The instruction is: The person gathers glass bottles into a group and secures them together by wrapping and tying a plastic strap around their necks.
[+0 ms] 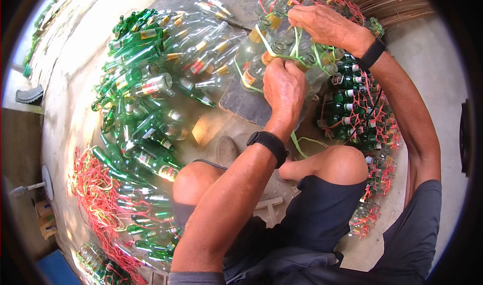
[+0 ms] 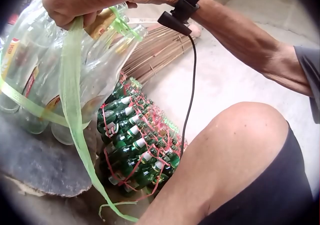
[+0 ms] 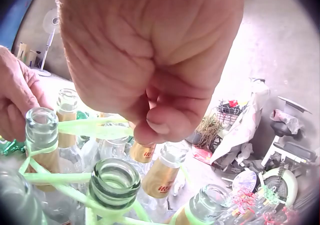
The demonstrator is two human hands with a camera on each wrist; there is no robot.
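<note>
Clear glass bottles (image 2: 95, 84) stand bundled upright on a dark, worn slab (image 1: 246, 101), with light green plastic strapping (image 1: 261, 41) looped around their bodies and between their necks. My left hand (image 1: 284, 86) grips the strapping at the near side of the bundle; in the left wrist view a long tail (image 2: 72, 89) hangs from its fingers. On the far side, my right hand (image 1: 327, 28) pinches the strapping between thumb and curled fingers. The right wrist view shows a taut band (image 3: 95, 129) running to those fingers, close over open bottle mouths (image 3: 115, 180) and gold-foiled necks.
Loose green bottles (image 1: 136, 58) and clear bottles (image 1: 206, 43) pile on the floor to the left, near a heap of red strapping (image 1: 98, 184). Green bottles tied with red strapping (image 1: 352, 101) stand at right. Dry sticks (image 1: 387, 1) lie behind. A cable (image 2: 194, 84) hangs from the right wristband.
</note>
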